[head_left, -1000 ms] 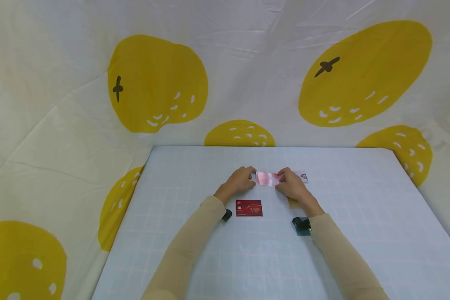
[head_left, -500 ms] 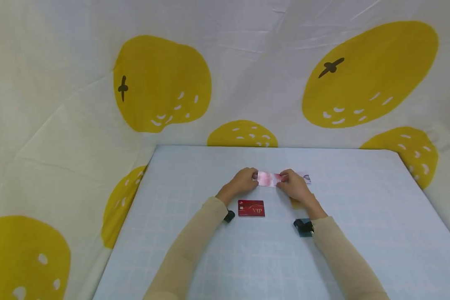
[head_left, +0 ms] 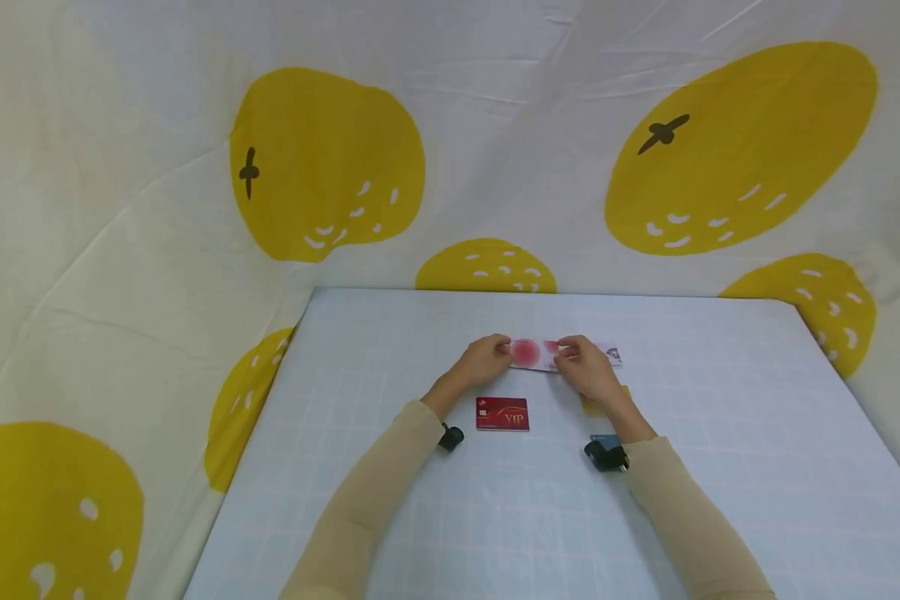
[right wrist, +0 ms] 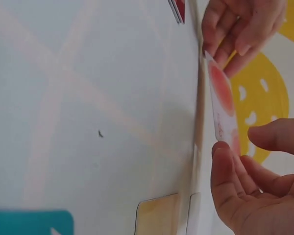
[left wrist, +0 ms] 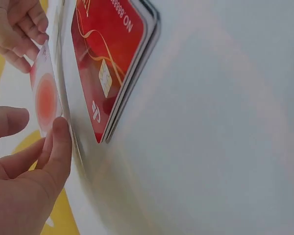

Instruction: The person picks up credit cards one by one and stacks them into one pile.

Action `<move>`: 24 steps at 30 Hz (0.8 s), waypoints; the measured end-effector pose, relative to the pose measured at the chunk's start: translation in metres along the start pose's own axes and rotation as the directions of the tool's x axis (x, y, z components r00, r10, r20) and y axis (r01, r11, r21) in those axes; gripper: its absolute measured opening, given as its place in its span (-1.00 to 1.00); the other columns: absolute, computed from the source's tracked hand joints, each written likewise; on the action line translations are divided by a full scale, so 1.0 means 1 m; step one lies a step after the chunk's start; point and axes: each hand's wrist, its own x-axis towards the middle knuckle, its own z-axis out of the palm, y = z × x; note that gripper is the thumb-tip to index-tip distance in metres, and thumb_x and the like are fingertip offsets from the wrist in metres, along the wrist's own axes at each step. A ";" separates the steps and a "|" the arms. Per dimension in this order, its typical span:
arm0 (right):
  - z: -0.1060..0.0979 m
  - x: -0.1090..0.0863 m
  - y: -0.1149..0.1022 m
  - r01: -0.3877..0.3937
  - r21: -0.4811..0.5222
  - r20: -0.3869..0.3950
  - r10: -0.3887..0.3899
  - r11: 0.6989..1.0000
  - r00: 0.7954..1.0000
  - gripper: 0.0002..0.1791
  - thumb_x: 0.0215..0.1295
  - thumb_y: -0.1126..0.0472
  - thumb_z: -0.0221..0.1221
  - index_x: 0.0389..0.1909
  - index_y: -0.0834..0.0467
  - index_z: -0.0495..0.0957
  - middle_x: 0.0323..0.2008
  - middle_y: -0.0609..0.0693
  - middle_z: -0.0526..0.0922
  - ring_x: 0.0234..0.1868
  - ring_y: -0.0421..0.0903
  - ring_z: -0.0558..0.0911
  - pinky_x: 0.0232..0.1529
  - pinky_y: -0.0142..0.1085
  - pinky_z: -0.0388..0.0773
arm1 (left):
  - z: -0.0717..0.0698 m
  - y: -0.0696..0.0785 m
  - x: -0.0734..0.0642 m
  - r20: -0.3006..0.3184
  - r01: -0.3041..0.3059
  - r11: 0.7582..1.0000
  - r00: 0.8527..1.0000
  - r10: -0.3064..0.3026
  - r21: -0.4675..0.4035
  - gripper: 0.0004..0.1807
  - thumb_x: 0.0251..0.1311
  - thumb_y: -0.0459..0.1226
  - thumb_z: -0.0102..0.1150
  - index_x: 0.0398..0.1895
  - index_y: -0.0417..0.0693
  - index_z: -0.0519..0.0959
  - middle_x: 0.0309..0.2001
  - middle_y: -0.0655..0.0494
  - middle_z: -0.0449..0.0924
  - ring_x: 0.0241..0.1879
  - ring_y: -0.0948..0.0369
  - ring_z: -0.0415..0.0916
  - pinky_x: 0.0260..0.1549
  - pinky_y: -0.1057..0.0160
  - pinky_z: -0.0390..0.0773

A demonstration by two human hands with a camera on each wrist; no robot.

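In the head view, a white card with pink-red circles (head_left: 526,352) spans the gap between both hands. My left hand (head_left: 483,362) pinches its left end, and my right hand (head_left: 587,367) pinches the right end, covering part of it. From the left wrist, the near thumb and fingers sit at the edge of the same circle-printed card (left wrist: 46,100), which is tilted. A red VIP card (head_left: 502,414) lies nearer the body; the left wrist view shows that red card (left wrist: 105,63) on top of a stack.
Past my right hand lies a white card with dark print (head_left: 613,354). Beneath the right forearm are a gold card (head_left: 594,407) and a teal card (head_left: 603,438), both partly covered. A fruit-patterned curtain (head_left: 495,167) rises behind the pale table (head_left: 495,517).
The circle-printed card has tilted, so the glare is gone and its red circle shows plainly. The left hand has shifted slightly left. Both hands keep their hold.
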 end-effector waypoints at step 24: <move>0.017 -0.029 -0.016 0.059 0.192 0.076 -0.075 0.980 0.994 -0.57 0.49 0.20 0.08 0.30 0.23 0.39 0.03 0.17 0.53 -0.08 0.07 0.61 -0.01 -0.20 0.58 | -0.021 -0.017 -0.061 -0.035 -0.062 0.985 0.998 0.057 -0.160 -0.52 0.42 -0.17 0.12 0.32 -0.19 0.46 0.10 -0.03 0.58 -0.02 0.13 0.61 -0.02 0.18 0.59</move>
